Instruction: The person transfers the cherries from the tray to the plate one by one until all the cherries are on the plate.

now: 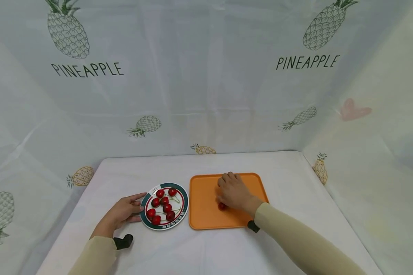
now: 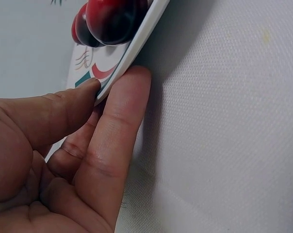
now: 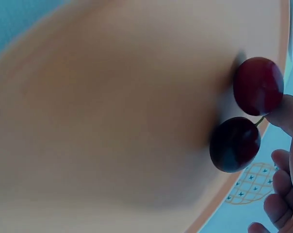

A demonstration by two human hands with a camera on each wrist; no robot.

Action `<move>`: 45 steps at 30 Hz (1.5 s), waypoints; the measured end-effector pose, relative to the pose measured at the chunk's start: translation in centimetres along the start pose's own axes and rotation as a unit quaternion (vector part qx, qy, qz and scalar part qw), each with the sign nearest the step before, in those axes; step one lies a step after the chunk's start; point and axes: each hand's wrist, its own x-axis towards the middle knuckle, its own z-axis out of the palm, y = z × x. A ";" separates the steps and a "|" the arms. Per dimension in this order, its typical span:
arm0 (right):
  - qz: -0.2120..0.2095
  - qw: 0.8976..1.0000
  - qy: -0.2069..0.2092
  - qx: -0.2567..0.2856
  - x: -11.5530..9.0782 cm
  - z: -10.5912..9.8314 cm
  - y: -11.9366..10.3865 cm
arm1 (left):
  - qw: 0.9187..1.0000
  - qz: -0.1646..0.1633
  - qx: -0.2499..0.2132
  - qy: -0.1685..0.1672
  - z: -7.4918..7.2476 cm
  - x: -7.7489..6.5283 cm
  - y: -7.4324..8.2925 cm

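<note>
My left hand (image 1: 125, 210) pinches the left rim of a round white plate (image 1: 145, 221) with a dark green and red border. In the left wrist view the thumb (image 2: 73, 109) lies on top of the rim, fingers underneath. Several glossy red cherries (image 1: 167, 207) sit on the plate, some with green stems. My right hand (image 1: 235, 193) is over the orange tray (image 1: 203, 191), fingers bent loosely. In the right wrist view one red cherry (image 3: 258, 86) touches or nearly touches the thumb; a darker cherry (image 3: 235, 144) with a stem lies beside it. The fingertips (image 3: 282, 182) stand apart from the thumb.
A white cloth covers the table (image 1: 158, 252). The plate stands just left of the tray. A pineapple-printed sheet (image 1: 206, 88) rises behind the table and along its sides. Black straps (image 1: 124, 241) circle the wrists.
</note>
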 end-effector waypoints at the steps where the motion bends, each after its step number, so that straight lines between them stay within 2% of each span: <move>1: 0.005 1.000 -0.001 0.001 0.1 0.1 0.0 | 1.000 0.001 -0.001 -0.001 0.0 0.0 0.0; 12: 0.098 0.995 0.002 0.019 0.3 0.8 1.4 | 1.000 -0.001 -0.008 0.001 0.1 -0.1 0.0; 17: 0.110 0.993 0.024 0.040 -0.3 0.6 2.6 | 1.000 -0.002 -0.010 0.003 0.1 -0.1 0.0; 19: 0.096 0.994 0.038 0.046 -0.7 0.4 3.2 | 1.000 -0.002 -0.009 0.004 0.1 0.0 0.0; 23: 0.033 0.997 0.060 0.046 -1.5 0.0 4.4 | 1.000 -0.003 -0.005 0.008 0.2 0.0 0.0; 27: -0.037 0.998 0.056 0.020 -2.0 -0.1 5.4 | 1.000 -0.004 -0.003 0.010 0.2 0.1 -0.1; 32: -0.112 0.992 0.060 -0.027 -1.9 0.1 5.9 | 1.000 -0.002 -0.004 0.010 0.1 0.1 -0.2; 35: -0.133 0.989 0.054 -0.041 -1.5 0.3 5.7 | 1.000 0.000 -0.004 0.011 0.1 0.0 -0.1; 45: -0.162 0.982 0.035 -0.092 -0.4 1.3 5.3 | 1.000 0.001 -0.008 0.014 0.2 -0.1 -0.1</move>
